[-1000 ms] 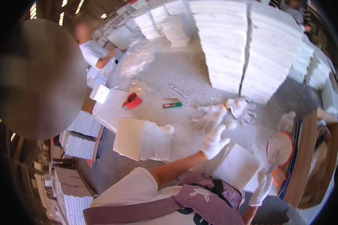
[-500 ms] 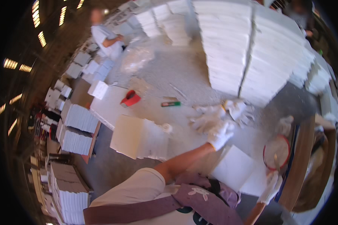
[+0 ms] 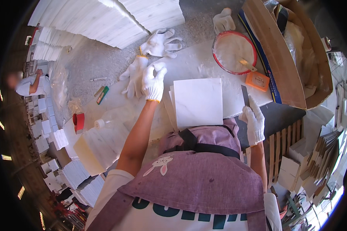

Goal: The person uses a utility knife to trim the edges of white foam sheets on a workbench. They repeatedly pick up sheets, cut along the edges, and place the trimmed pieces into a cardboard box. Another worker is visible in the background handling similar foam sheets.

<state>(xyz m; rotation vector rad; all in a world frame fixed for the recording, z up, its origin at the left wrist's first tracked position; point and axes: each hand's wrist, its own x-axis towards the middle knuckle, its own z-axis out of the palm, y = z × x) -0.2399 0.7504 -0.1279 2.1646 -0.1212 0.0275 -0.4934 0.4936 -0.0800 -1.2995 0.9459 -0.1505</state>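
My left hand [image 3: 154,81], in a white knit glove, hovers at the loose white work gloves [image 3: 162,43]. Its fingers are half curled, with a gap at the thumb and nothing visible between them. My right hand [image 3: 254,124], also gloved, holds a thin grey flat blade [image 3: 245,95] upright at the table's near right edge. Between the hands lies a small stack of square white marble-look tiles [image 3: 199,101], directly in front of my purple apron. Beyond the right hand sit an orange box [image 3: 257,81] and a red-rimmed bowl [image 3: 239,42] of pale powder, with a brush [image 3: 247,64] resting in it.
A cardboard box [image 3: 293,65] stands at the right. Tall stacks of white slabs [image 3: 92,19] rise at the far left. A green cutter [image 3: 102,95], a red tape roll [image 3: 78,122] and a tile block [image 3: 98,148] lie leftward. Another person [image 3: 31,84] stands far left.
The view has turned and tipped down, so the slab stacks now sit at upper left. My left hand stays by the loose gloves. The grey blade now shows clearly in my right hand.
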